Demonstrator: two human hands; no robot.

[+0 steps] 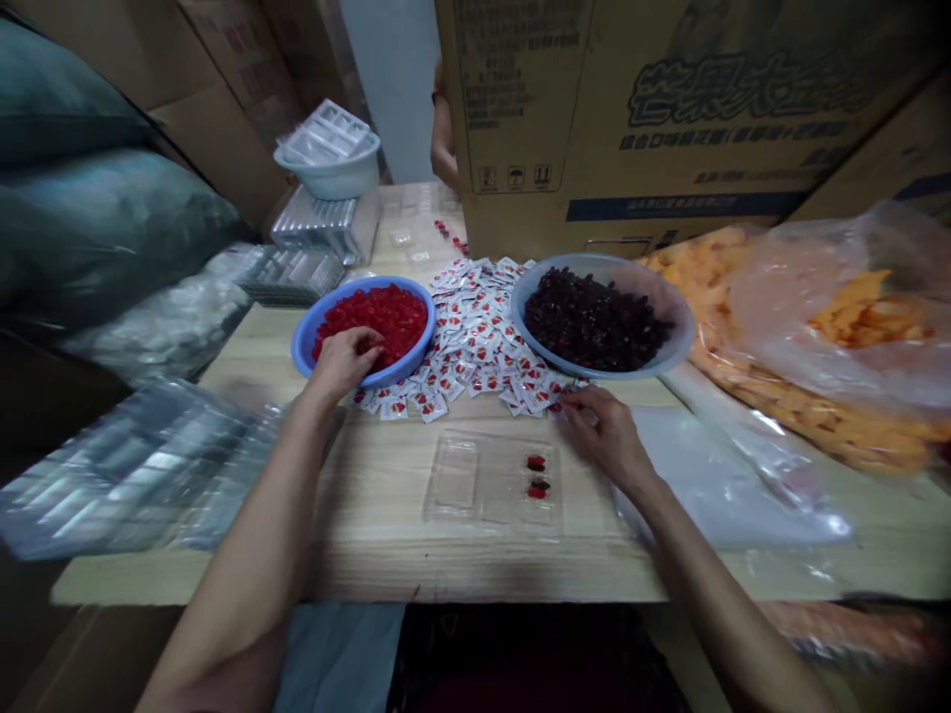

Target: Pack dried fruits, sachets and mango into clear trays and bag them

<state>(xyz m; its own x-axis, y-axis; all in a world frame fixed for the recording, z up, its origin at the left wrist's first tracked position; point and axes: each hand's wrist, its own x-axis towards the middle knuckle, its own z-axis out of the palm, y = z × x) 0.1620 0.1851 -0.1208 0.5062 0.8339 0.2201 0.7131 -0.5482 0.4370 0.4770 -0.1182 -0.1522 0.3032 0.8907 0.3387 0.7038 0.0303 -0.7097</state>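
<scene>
My left hand reaches over the near rim of a blue bowl full of small red pieces, perhaps candies. Its fingers are bent with a gap between thumb and forefinger, touching or just above the pieces. Close to the front edge of a heap of small printed sachets, my right hand has its fingertips drawn together; what they hold, if anything, is too small to make out. Between the hands lies a clear plastic tray with compartments. Red and dark pieces sit in its right-hand compartments.
A pale bowl of dark pieces stands behind my right hand. Plastic bags and a bag of orange pieces lie right. Stacked clear trays lie left. A large carton walls the back; another person's arm shows beside it.
</scene>
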